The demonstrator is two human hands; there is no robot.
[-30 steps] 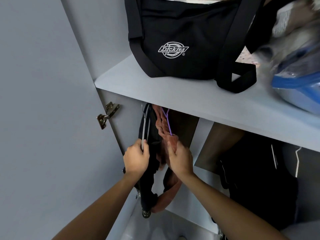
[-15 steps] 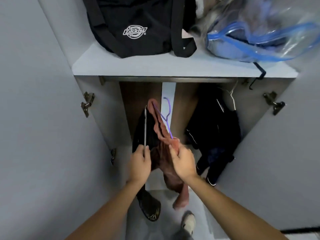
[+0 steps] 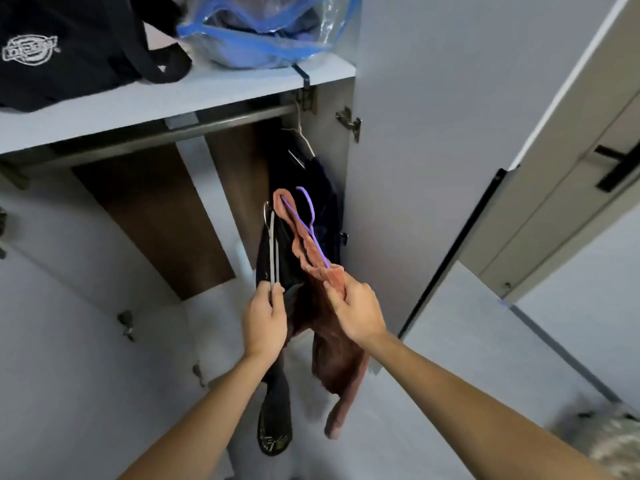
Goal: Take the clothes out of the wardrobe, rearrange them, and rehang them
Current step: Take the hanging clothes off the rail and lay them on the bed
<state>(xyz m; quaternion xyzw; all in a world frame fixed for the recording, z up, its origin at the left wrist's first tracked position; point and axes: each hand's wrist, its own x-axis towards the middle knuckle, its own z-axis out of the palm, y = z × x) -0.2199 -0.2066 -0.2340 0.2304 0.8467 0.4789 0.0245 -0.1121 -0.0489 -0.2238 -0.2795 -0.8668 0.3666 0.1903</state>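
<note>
Seemingly just outside the open wardrobe (image 3: 346, 188), the head view shows both hands raised at mid-frame, each with a hanger. The left hand (image 3: 265, 323) has its fingers curled round the lower end of a grey hanger (image 3: 273, 251), thumb pressed against the wire; a black garment (image 3: 277, 386) droops from it toward six o'clock, its lower end bearing a pale print too blurred to read. Just beside it at three o'clock, the right hand (image 3: 358, 311) pinches the bunched top of a rust-pink garment (image 3: 332, 355) together with the end of a purple hanger (image 3: 308, 226), whose hook points to twelve o'clock. How the pink cloth sits on the purple wire is hard to make out, since the fabric is gathered over it.

Behind them, toward one o'clock, dark clothes (image 3: 329, 202) hang from the rail (image 3: 173, 131) on pale hangers, mostly hidden by the held items. On the shelf (image 3: 207, 88) at eleven o'clock, a black bag (image 3: 69, 46) is cut off by the frame's edge, its logo smeared; a clear blue-edged storage bag (image 3: 263, 29) lies beside it, also cropped at the top.
</note>
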